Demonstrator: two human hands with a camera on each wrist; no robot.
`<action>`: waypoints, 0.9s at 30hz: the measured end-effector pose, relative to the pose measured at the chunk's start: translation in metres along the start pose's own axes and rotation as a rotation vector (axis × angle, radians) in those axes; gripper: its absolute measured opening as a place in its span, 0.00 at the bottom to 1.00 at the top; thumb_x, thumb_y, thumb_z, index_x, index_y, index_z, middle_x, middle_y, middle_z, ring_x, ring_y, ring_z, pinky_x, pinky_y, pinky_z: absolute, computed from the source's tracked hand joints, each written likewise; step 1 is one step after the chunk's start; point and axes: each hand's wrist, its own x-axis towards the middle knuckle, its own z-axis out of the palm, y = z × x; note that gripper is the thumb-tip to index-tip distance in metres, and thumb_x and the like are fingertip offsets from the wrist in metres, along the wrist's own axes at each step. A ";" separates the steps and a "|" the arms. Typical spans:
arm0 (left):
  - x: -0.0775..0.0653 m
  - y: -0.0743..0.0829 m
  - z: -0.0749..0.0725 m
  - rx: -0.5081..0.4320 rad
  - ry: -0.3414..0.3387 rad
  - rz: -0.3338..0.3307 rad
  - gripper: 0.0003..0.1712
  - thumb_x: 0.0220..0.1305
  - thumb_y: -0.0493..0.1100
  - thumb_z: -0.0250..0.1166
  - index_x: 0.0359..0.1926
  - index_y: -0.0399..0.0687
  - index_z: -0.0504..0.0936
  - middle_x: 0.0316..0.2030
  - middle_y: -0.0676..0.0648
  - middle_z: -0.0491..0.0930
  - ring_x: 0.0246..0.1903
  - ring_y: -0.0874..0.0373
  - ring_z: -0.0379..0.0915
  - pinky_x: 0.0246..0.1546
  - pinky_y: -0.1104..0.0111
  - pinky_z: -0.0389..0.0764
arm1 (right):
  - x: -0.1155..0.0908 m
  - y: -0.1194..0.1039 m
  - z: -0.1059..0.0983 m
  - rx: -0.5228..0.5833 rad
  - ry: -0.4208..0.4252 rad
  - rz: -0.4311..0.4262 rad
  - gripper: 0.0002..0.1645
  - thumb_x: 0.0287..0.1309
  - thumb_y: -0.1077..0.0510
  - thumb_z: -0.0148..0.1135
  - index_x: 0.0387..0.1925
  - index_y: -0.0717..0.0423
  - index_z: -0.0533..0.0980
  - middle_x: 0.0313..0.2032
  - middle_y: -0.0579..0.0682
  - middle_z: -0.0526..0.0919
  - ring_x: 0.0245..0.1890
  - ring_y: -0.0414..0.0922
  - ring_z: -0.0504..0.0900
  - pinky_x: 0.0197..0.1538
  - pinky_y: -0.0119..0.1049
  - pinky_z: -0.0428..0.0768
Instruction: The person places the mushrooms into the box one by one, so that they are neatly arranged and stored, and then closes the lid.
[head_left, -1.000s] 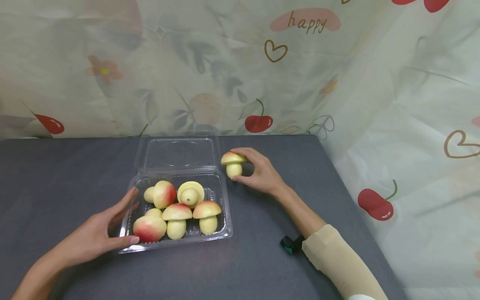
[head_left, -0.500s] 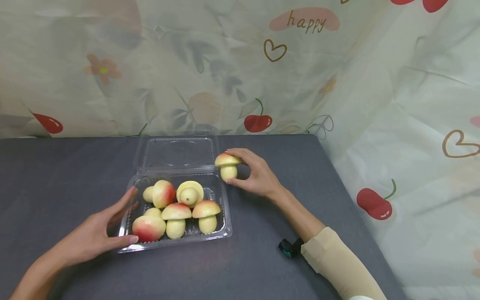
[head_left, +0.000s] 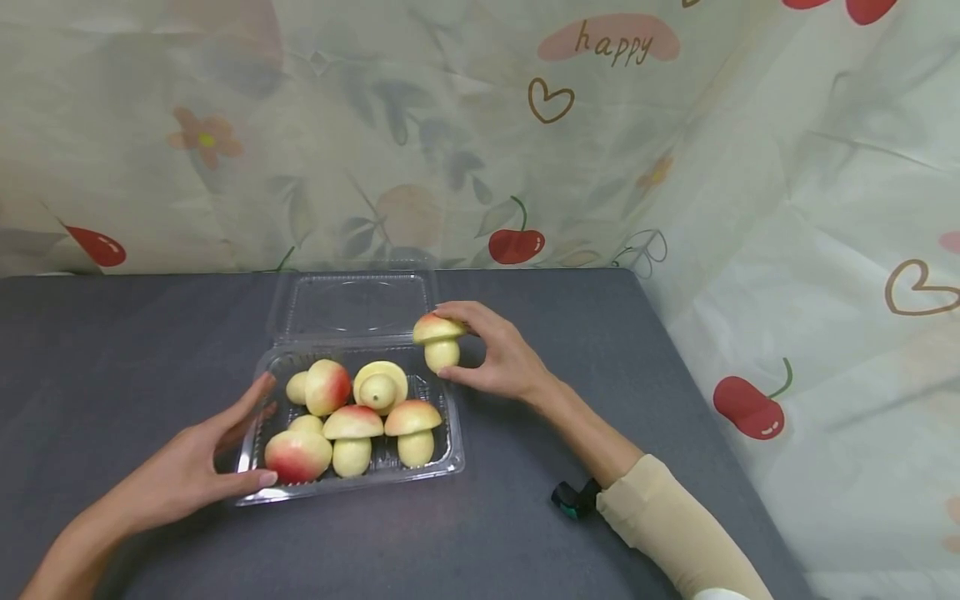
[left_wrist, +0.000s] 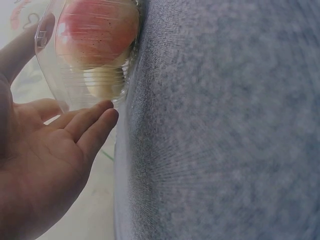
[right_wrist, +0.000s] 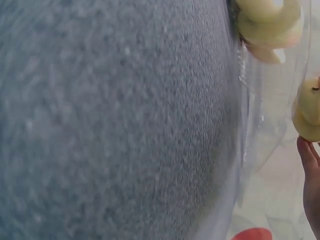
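My right hand (head_left: pixel 498 354) pinches a mushroom (head_left: pixel 440 354) between thumb and fingers, its yellow stem down and its red-tinged cap up. It hangs over the back right corner of a clear plastic clamshell box (head_left: pixel 352 490). Inside the box lie several similar mushrooms (head_left: pixel 352 425), some upright, some on their sides. My left hand (head_left: pixel 195 467) rests against the box's left end, thumb at the front corner, fingers stretched along the side. In the left wrist view a mushroom (left_wrist: pixel 100 32) shows through the box wall beside the extended fingers. The right wrist view catches the held mushroom (right_wrist: pixel 307 112) at its edge.
The box's clear lid (head_left: pixel 360 304) lies folded back behind it on the dark grey tabletop (head_left: pixel 510 517). A patterned curtain (head_left: pixel 337 167) hangs behind the table and along its right side. A small black device (head_left: pixel 573 500) sits at the right cuff.
My right hand has moved left and slightly toward the front with the mushroom, from beside the box to over its back right corner. The left hand and box have stayed put.
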 end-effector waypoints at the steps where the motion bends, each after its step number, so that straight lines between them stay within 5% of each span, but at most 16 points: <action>1: 0.000 0.000 0.000 -0.001 0.001 0.002 0.63 0.57 0.59 0.73 0.80 0.60 0.39 0.76 0.40 0.50 0.66 0.40 0.64 0.50 0.81 0.69 | 0.000 0.000 0.001 0.000 -0.006 0.000 0.43 0.43 0.63 0.80 0.62 0.64 0.71 0.60 0.60 0.74 0.59 0.50 0.75 0.58 0.37 0.75; 8: 0.000 0.000 0.001 -0.016 0.003 0.009 0.63 0.57 0.58 0.73 0.80 0.59 0.39 0.77 0.41 0.50 0.67 0.40 0.63 0.49 0.80 0.70 | -0.002 0.010 0.011 -0.013 -0.057 -0.013 0.43 0.47 0.55 0.80 0.64 0.54 0.70 0.61 0.51 0.73 0.60 0.43 0.73 0.59 0.36 0.74; 22: 0.000 0.000 0.000 -0.027 -0.010 -0.005 0.63 0.57 0.58 0.73 0.80 0.60 0.38 0.77 0.40 0.50 0.67 0.38 0.63 0.49 0.79 0.71 | 0.000 0.009 0.022 -0.063 -0.115 -0.084 0.40 0.47 0.52 0.78 0.60 0.56 0.70 0.61 0.52 0.73 0.64 0.44 0.69 0.67 0.39 0.66; 27: 0.001 0.000 0.000 -0.023 -0.012 -0.017 0.64 0.57 0.58 0.73 0.80 0.59 0.38 0.77 0.39 0.49 0.67 0.37 0.62 0.53 0.66 0.77 | -0.001 0.010 0.024 -0.070 -0.138 -0.078 0.40 0.48 0.52 0.78 0.60 0.56 0.69 0.62 0.52 0.72 0.66 0.45 0.68 0.67 0.39 0.66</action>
